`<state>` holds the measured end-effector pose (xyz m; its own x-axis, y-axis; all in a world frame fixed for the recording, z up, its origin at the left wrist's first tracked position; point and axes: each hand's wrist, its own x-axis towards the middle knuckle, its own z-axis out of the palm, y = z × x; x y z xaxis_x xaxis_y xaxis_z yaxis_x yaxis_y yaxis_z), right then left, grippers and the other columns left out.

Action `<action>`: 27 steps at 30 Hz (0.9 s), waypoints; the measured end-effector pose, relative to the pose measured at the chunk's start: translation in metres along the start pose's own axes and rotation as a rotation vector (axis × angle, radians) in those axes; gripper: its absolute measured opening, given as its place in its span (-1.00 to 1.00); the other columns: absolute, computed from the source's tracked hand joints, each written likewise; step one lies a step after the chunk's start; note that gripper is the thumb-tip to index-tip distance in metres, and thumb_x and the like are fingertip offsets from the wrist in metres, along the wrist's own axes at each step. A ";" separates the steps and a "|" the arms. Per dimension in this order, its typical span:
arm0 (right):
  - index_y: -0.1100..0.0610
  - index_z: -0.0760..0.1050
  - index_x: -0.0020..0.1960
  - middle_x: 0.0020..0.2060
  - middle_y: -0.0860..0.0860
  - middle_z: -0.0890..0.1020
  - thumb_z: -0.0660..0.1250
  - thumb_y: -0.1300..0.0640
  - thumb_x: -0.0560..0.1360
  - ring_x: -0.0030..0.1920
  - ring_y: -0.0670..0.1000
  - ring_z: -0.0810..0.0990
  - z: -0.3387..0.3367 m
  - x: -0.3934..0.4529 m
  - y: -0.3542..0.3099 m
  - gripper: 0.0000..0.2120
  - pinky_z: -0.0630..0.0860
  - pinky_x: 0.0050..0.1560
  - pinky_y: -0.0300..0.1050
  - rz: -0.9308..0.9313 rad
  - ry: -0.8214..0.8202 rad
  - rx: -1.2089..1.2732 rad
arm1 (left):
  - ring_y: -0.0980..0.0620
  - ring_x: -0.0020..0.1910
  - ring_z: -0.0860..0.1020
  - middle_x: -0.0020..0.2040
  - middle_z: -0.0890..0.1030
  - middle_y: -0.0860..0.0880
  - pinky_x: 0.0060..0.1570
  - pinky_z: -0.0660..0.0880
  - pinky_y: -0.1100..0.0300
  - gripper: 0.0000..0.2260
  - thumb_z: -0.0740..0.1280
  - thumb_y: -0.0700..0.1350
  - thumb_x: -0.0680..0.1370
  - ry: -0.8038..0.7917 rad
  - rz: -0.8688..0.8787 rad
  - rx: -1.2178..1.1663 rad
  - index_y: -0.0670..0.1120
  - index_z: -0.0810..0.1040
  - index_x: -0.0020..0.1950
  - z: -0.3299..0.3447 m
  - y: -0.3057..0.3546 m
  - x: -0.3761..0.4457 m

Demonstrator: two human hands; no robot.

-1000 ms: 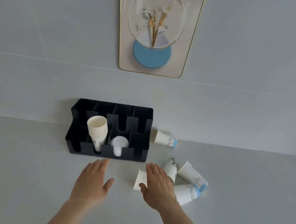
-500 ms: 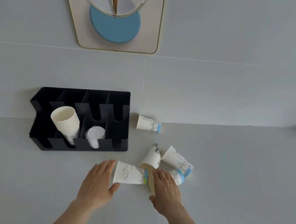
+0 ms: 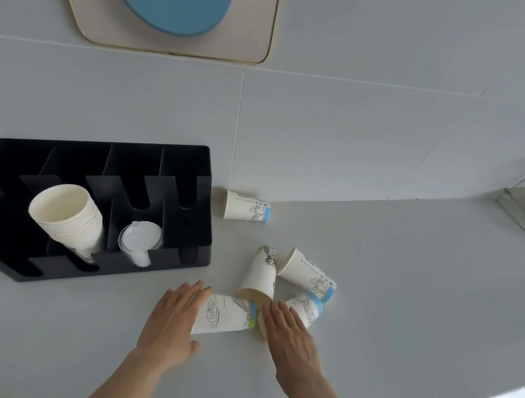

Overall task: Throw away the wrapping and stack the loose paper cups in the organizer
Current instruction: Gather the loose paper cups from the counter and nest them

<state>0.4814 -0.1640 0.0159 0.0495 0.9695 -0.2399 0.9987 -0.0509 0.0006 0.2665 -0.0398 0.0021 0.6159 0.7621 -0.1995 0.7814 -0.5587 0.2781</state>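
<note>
While my left hand (image 3: 169, 324) lies flat with its fingers spread beside the open mouth of the nearest cup (image 3: 226, 314), my right hand (image 3: 289, 337) lies just as open at that cup's blue-banded base, partly over a second cup (image 3: 305, 309). Neither hand grips anything yet; the fingers are wide and loose. The nearest cup lies on its side on the counter (image 3: 406, 293) between my palms, and it looks as if I am herding the loose ones together.

To do this well, I think I should close both hands gently on the cup's wall near the rim, not squeeze the middle, since thin paper dents easily. Two more cups (image 3: 260, 272) (image 3: 308, 274) lie tipped just behind, touching or nearly so, and a fifth (image 3: 247, 207) rests apart against the wall. Nesting them mouth-up into one stack first seems wise.

Left of me, the black organizer (image 3: 206, 174) already holds a leaning stack of cups (image 3: 67, 215) in one compartment and what look like lids (image 3: 139, 243) in the next. I see no wrapping here.
</note>
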 end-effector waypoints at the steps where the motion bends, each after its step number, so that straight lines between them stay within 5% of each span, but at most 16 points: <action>1: 0.29 0.21 0.56 0.46 0.17 0.44 0.61 0.29 0.15 0.48 0.20 0.39 0.005 -0.001 0.002 0.06 0.14 0.50 0.03 0.007 -0.002 -0.018 | -0.02 0.51 0.24 0.55 0.27 0.06 0.51 0.17 0.08 -0.16 0.51 0.08 0.37 0.022 0.005 -0.025 0.06 0.18 0.55 0.001 0.001 -0.002; 4: 0.30 0.28 0.53 0.41 0.19 0.50 0.66 0.27 0.01 0.43 0.21 0.46 0.014 0.000 0.001 0.14 0.27 0.46 0.07 0.018 -0.012 -0.027 | -0.01 0.29 0.44 0.32 0.43 0.12 0.34 0.35 0.15 -0.33 0.47 0.09 0.35 0.042 -0.013 -0.110 0.09 0.34 0.42 0.003 -0.006 -0.007; 10: 0.38 0.31 0.48 0.37 0.28 0.50 0.63 0.29 0.03 0.39 0.28 0.49 0.022 -0.006 0.000 0.07 0.37 0.42 0.16 0.007 -0.034 -0.124 | 0.02 0.08 0.49 0.22 0.28 0.11 0.10 0.47 0.19 -0.39 0.41 0.11 0.32 0.040 -0.134 -0.283 0.09 0.33 0.34 -0.020 -0.020 -0.027; 15: 0.38 0.40 0.39 0.21 0.27 0.62 0.65 0.26 -0.12 0.20 0.28 0.62 0.017 -0.008 -0.006 0.09 0.56 0.25 0.16 -0.004 0.065 -0.105 | 0.07 0.29 0.32 0.31 0.26 0.15 0.20 0.41 0.15 -0.21 0.36 0.07 0.33 0.108 -0.101 -0.274 0.10 0.14 0.52 -0.045 -0.025 -0.039; 18: 0.26 0.31 0.40 0.12 0.13 0.63 0.61 0.19 -0.02 0.09 0.20 0.64 -0.003 -0.007 -0.019 0.03 0.65 0.10 0.06 0.024 0.167 0.072 | 0.07 0.30 0.30 0.35 0.33 0.17 0.25 0.34 0.15 -0.16 0.37 0.14 0.31 0.142 -0.074 -0.229 0.09 0.10 0.54 -0.052 -0.023 -0.043; 22: 0.18 0.34 0.42 0.14 0.03 0.56 0.53 -0.08 0.17 0.09 0.12 0.57 -0.036 -0.004 -0.039 -0.11 0.58 0.04 -0.04 0.080 0.263 0.310 | 0.09 0.40 0.26 0.44 0.31 0.16 0.36 0.29 0.17 -0.10 0.40 0.24 0.31 0.132 -0.086 -0.266 0.06 0.09 0.56 -0.041 -0.021 -0.055; 27: 0.04 0.26 0.48 0.23 -0.09 0.46 0.58 -0.12 0.31 0.16 -0.06 0.44 -0.089 0.002 -0.061 -0.14 0.38 0.07 -0.17 0.116 0.393 0.728 | 0.18 0.46 0.18 0.53 0.06 0.21 0.36 0.35 0.16 0.06 0.52 0.20 0.28 0.169 -0.095 -0.446 0.15 -0.09 0.58 -0.026 -0.020 -0.074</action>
<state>0.4216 -0.1373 0.1020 0.2869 0.9547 0.0788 0.7366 -0.1672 -0.6554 0.2026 -0.0761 0.0354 0.4902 0.8660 -0.0983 0.6910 -0.3175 0.6494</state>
